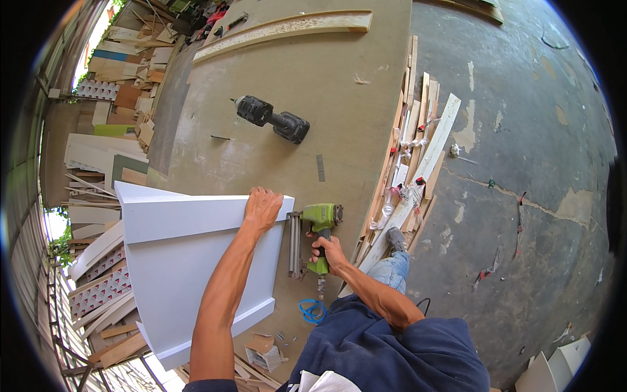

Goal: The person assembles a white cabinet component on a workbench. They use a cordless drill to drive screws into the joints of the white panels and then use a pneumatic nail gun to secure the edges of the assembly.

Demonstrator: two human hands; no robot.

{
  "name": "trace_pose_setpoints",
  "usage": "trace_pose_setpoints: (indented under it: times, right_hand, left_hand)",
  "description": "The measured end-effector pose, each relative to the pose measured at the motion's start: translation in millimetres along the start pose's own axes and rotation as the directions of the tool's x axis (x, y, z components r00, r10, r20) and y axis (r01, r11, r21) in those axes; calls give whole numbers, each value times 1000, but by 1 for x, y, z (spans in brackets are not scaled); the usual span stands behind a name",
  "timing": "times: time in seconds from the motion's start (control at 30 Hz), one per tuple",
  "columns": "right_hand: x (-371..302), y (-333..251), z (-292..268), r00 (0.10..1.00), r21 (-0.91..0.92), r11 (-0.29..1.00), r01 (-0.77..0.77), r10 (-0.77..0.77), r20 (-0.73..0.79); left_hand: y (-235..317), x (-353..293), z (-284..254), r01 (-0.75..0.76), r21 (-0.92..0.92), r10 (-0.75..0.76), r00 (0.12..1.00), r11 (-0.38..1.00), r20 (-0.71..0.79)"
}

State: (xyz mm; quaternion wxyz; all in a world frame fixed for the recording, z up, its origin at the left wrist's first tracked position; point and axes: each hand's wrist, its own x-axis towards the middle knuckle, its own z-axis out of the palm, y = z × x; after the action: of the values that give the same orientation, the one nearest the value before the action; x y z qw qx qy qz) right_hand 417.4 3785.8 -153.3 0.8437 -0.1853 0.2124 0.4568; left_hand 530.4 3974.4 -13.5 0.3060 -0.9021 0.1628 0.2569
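Note:
A white panel piece (196, 274) with raised strips along its far and near edges stands at left, perhaps a cabinet or drawer part. My left hand (263, 208) is closed over its far strip (179, 215), near the right end. In my right hand (330, 251) is a green nail gun (320, 214), gripped by its handle. The gun's nose is at the right end of that strip; whether it touches, I cannot tell. A blue air hose (312, 312) lies below the gun's handle.
Beyond the panel a black cordless drill (271, 119) lies on the large brown board (248, 157), near a grey nail strip (321, 168). A long plank (287, 27) crosses the far side. Wood strips (408, 163) are piled at right; scrap boards (124, 98) fill the left. A small open box (264, 353) sits nearby.

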Motion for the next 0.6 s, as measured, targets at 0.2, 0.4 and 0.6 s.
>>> trace_pose_setpoints:
  times: [0.2,0.4,0.6]
  right_hand:
    - [0,1,1,1000,-12,1000,2,-2,-17]
    - [1,1,-1,999,-24,1000,-5,4,-32]
    - [-1,1,-2,1000,-13,1000,0,-1,-26]
  left_hand:
    - [1,-1,0,6,2,-6,1000,1000,-20]
    - [2,2,11,15,33,-14,999,999,-38]
    - [4,2,9,19,41,-17,999,999,-35]
